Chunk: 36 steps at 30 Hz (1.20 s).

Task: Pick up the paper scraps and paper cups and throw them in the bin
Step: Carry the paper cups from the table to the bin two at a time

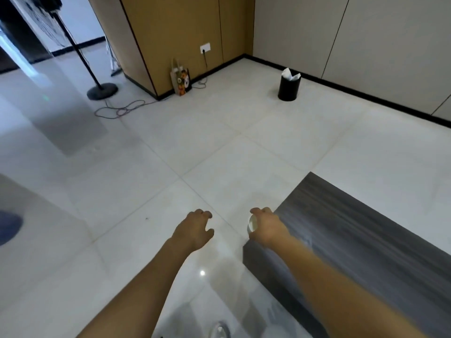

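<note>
Right hand (266, 226) grips white paper cup (252, 223) at corner of grey surface (366, 240); left hand (195, 228) loosely curled, holding nothing. Black bin (288, 87) with paper scraps (289, 74) far across floor (170, 154).

Glossy pale tile floor (170, 147) fills the room. Wooden wall panels (175, 32) stand at twelve o'clock, grey panels (366, 40) at two, a dark grey table (366, 240) at four.

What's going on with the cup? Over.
Right hand grips cup. Left hand holds nothing. Bin far ahead, open floor between.
</note>
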Available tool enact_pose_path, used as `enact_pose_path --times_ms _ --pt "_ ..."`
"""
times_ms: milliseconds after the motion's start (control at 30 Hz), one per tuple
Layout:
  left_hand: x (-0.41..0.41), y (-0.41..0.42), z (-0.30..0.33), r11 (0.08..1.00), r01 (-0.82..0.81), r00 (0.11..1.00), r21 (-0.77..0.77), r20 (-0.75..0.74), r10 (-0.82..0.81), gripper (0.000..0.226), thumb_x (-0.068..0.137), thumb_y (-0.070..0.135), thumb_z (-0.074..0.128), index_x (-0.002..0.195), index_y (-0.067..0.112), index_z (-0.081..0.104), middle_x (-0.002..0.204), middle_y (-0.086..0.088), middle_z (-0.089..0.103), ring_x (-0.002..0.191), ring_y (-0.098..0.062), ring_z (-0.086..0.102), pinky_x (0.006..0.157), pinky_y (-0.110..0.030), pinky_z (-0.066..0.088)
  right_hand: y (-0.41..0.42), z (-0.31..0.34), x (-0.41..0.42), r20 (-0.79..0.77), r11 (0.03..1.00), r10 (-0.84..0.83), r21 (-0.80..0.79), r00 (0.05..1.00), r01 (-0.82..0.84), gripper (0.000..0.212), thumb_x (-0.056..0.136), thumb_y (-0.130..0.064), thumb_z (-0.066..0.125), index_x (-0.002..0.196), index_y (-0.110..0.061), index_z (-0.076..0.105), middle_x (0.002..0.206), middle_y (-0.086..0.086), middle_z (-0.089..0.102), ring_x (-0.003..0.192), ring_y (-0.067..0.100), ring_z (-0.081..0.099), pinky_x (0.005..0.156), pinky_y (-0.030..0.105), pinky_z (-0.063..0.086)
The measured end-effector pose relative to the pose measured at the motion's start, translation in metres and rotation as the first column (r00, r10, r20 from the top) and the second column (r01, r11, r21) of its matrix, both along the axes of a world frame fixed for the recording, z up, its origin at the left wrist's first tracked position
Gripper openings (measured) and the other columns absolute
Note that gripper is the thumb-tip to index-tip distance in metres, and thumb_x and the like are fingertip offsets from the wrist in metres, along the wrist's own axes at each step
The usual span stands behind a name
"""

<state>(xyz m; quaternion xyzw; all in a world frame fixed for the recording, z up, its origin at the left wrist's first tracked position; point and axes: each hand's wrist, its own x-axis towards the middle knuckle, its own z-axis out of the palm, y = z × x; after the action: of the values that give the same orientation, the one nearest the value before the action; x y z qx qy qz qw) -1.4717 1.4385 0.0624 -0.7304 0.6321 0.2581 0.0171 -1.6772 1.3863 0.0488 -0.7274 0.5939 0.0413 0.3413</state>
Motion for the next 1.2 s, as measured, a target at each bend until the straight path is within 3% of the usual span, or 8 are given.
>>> enact_pose_path --times_ms 333,1200 --pt "0.099 -0.129 -0.007 0.999 0.044 0.999 0.002 -0.028 -0.044 0.048 0.093 0.032 0.052 0.138 0.018 0.041 0.139 -0.003 0.042 0.129 -0.02 0.038 0.101 -0.035 0.04 -0.121 -0.013 0.1 0.011 0.999 -0.037 0.031 0.999 0.037 0.071 0.082 -0.021 0.069 0.144 -0.02 0.035 0.134 0.008 0.039 0.123 0.03 0.041 0.096 0.038 0.047" --pt "0.152 -0.76 -0.017 0.947 0.318 0.938 -0.033 -0.135 -0.32 0.047 0.094 0.033 0.052 0.137 0.018 0.041 0.14 -0.002 0.042 0.129 -0.018 0.038 0.098 -0.029 0.039 -0.688 -0.007 0.156 -0.015 0.937 -0.349 0.008 0.937 0.349 0.071 0.081 -0.02 0.069 0.144 -0.021 0.036 0.137 0.006 0.04 0.124 0.028 0.041 0.095 0.039 0.048"
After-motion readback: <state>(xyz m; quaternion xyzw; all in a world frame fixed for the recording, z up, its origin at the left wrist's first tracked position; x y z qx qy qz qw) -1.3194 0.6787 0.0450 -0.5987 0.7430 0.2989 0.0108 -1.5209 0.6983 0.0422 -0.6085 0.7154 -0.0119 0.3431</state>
